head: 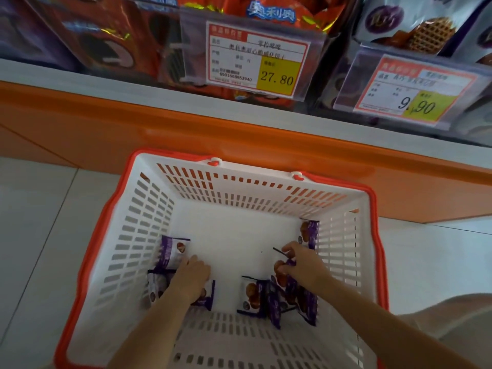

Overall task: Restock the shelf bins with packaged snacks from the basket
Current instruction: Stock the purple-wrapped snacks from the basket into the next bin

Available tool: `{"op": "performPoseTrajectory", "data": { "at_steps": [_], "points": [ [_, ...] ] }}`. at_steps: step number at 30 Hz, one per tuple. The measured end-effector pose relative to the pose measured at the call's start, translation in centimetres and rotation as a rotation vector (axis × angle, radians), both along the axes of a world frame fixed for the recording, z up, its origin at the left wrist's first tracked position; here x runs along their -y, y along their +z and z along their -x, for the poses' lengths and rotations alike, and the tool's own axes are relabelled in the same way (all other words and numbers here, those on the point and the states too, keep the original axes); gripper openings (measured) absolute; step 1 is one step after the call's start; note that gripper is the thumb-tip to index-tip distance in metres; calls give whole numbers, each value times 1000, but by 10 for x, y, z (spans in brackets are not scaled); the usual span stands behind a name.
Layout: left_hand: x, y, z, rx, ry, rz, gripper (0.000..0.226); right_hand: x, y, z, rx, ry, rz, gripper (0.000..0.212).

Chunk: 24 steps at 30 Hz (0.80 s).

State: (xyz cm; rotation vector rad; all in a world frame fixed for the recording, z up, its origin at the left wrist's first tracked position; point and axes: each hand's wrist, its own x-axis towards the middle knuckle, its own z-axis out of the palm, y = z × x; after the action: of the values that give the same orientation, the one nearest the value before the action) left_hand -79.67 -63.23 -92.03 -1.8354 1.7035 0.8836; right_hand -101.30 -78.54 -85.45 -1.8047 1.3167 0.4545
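1. Your left hand [193,272] was stretched downward, palm down, forearm bare, fingertips tucked out of sight.
2. Your right hand [300,265] was stretched downward too, fingers curled, pinching a snack packet [279,271].

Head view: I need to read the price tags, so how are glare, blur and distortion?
In the head view the 27.80 price tag is legible, small print soft; the 9.90 price tag is blurrier, digits smeared; foil glare on the red packs above; the wide lens bows the orange shelf edge; lighting dim.
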Motion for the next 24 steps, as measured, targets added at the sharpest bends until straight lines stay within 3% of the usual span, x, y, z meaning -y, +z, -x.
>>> {"op": "performPoseTrajectory", "data": {
  "at_steps": [3,12,19,24],
  "points": [
    [2,4,-1,-58,45,20,24,4,7,-3,48,-64,5,43],
    [28,38,8,-347,619,281,33,13,29,-9,76,48,27,38],
    [57,93,34,-708,994,535,13,29,54,-11,145,27,43,40],
    [66,124,45,-832,1141,643,12,42,78,-10,186,78,82,45]
  ]
}}
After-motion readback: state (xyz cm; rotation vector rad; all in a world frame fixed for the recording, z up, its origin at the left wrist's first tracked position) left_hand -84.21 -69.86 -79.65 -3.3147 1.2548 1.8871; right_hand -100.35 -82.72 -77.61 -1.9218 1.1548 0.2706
